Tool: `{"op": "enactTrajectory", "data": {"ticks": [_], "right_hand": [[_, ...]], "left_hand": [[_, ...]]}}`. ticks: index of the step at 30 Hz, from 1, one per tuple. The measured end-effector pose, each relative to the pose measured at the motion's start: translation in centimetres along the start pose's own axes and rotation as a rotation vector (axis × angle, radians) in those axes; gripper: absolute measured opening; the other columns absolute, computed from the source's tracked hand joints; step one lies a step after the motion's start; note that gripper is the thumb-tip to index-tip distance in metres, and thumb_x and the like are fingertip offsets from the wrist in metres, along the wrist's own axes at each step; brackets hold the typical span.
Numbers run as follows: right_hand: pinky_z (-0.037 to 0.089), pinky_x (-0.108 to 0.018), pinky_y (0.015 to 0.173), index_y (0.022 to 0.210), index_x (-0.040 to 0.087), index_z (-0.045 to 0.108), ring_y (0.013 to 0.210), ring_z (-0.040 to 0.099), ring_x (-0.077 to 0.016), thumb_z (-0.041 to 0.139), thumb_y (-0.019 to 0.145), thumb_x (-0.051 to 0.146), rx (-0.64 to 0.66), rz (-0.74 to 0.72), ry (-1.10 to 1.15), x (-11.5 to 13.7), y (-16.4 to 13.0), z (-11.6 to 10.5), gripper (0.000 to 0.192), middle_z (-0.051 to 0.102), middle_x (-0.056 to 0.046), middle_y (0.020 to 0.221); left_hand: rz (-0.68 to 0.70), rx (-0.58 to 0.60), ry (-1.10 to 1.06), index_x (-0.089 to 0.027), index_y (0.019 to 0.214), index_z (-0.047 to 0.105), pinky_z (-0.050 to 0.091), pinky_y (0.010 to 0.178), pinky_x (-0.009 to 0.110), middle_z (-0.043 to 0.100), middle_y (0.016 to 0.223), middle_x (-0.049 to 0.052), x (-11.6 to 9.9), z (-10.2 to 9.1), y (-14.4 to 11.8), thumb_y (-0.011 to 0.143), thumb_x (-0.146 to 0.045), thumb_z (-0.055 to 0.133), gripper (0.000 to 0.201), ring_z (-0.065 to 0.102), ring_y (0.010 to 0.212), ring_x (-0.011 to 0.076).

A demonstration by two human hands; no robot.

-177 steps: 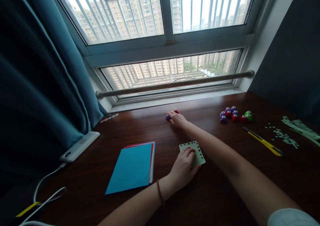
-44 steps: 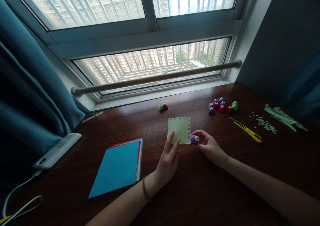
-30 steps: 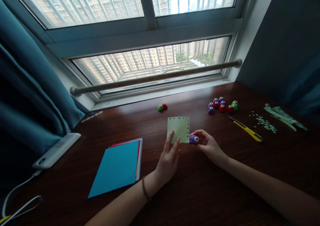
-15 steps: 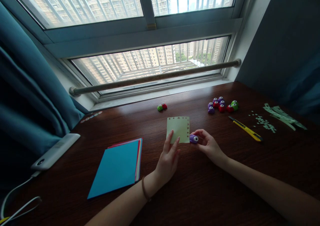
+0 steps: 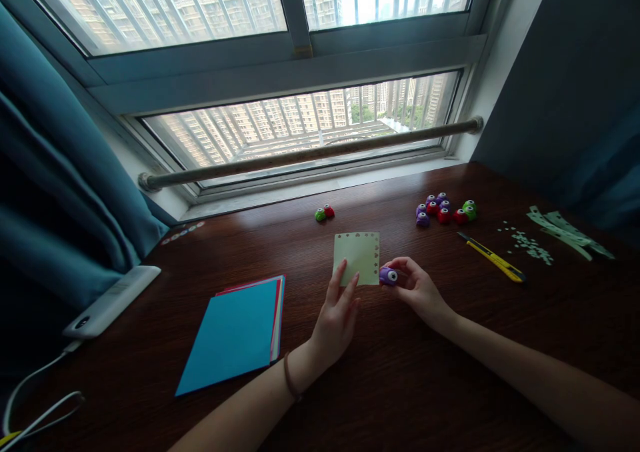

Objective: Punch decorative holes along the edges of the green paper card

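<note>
Left hand (image 5: 336, 319): pinches the lower left corner of the pale green square paper card (image 5: 357, 257), fingers on its near edge.
Right hand (image 5: 416, 290): closed around the small purple paper punch (image 5: 388, 276), set against the card's lower right corner.
Card: on the dark wooden tabletop (image 5: 400, 372), centre, hearts punched along top and right edges.
Left of card: stack of coloured paper sheets, blue on top (image 5: 234, 334).
Behind card: green and red punch pair (image 5: 325, 213).
Right, rear: cluster of purple, red and green punches (image 5: 444, 210).
Right: yellow utility knife (image 5: 491, 258), beside green paper scraps (image 5: 530, 246).
</note>
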State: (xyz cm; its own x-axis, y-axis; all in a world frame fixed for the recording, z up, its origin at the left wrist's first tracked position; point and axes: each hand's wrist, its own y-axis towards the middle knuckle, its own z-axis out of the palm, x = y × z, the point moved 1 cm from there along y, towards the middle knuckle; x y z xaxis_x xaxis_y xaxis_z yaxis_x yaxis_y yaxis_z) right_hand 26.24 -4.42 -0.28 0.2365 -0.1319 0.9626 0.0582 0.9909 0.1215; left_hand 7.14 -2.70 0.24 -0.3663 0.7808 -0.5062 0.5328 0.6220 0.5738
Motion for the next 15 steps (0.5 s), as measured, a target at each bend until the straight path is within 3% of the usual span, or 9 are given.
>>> {"op": "enactTrajectory", "data": {"ticks": [15], "right_hand": [[0.046,-0.031,0.080,0.090,0.022,0.049,0.085,0.058,-0.0156,0.072,0.065,0.019,0.018,0.015,-0.004,0.13,-0.17,0.10,0.034,0.059,-0.001,0.095]], "left_hand": [[-0.012,0.005,-0.005,-0.022,0.136,0.028,0.029,0.104,0.047,0.012,0.146,0.010,0.12,0.06,0.04,0.089,-0.009,0.037,0.049,0.019,0.133,0.0273]]}}
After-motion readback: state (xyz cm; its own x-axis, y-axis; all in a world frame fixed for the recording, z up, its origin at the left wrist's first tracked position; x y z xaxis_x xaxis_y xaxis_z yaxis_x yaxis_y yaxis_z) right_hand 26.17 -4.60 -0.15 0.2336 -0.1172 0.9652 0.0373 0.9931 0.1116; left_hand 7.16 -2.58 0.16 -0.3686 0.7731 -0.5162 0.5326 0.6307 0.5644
